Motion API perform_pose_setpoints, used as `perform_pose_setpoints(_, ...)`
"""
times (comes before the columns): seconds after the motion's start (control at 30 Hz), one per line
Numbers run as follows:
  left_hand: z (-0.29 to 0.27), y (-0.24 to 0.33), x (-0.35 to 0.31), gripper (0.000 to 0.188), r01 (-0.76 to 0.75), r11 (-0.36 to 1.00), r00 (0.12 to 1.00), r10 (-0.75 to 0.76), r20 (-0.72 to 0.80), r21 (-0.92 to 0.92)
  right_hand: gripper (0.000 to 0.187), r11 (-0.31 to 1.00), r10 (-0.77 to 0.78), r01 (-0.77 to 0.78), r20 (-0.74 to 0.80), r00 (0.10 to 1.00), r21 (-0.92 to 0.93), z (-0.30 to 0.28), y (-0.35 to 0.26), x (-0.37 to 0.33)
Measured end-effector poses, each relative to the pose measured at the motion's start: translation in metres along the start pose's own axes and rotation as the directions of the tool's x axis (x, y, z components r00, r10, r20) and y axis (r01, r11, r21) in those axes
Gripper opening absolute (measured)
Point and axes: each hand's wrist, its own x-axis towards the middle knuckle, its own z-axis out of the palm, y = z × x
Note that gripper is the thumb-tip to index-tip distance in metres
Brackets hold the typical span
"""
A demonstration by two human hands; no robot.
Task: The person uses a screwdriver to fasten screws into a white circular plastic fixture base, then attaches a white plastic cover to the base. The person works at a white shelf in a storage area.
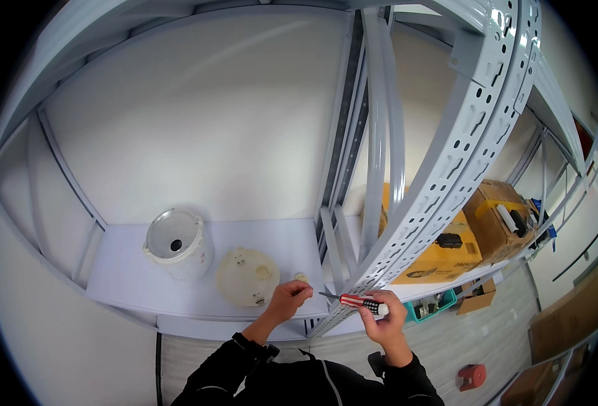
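My right hand (388, 319) grips a screwdriver (358, 302) by its red, black and white handle. The metal shaft points left, toward my other hand. With fingers pinched together, my left hand (289, 302) is held just above the shelf's front edge; anything between the fingertips is too small to make out. Just behind those fingers lies a small cream-coloured round piece (302, 277). Left of it, a round cream disc (246, 276) with small fittings rests flat on the white shelf (126, 271). Further left stands a white bucket-like container (189, 260) with a metallic inside and a dark round hole.
A perforated grey metal upright (441, 169) rises close to my right hand. Beyond it, yellow (448, 254) and brown cardboard boxes (492, 223) fill the neighbouring shelf. Below are a teal crate (434, 309), an open carton (478, 298) and a red stool (472, 376) on the floor.
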Motion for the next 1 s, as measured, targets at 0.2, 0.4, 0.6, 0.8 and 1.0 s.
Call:
perform_pose_setpoints(0.2, -0.003, 0.021, -0.007, 0.016, 0.074, 0.97, 0.997, -0.069, 0.03, -0.23, 0.041, 1.0, 0.013, -0.013, -0.027, 1.0, 0.013, 0.004, 0.004, -0.003)
perform_pose_setpoints(0.4, -0.011, 0.007, -0.011, 0.015, 0.12, 0.835, 0.991, -0.065, 0.121, -0.537, 0.044, 0.997, 0.01, -0.006, -0.046, 0.999, 0.077, 0.009, 0.005, -0.005)
perform_pose_setpoints(0.6, -0.005, 0.025, -0.017, 0.01, 0.122, 0.824, 0.979, -0.008, 0.204, -0.553, 0.044, 0.993, -0.009, 0.015, -0.053, 0.999, 0.114, 0.007, 0.007, -0.009)
perform_pose_setpoints(0.8, 0.003, 0.024, -0.014, 0.009, 0.063, 0.857, 0.99, 0.011, 0.139, -0.512, 0.047, 0.99, -0.035, 0.045, -0.071, 0.997, 0.131, -0.003, 0.008, -0.013)
perform_pose_setpoints(1.0, 0.011, 0.029, -0.018, 0.01, 0.132, 0.875, 0.99, -0.094, 0.105, -0.467, 0.048, 0.988, -0.025, 0.032, -0.045, 0.999, 0.151, -0.014, 0.007, -0.017)
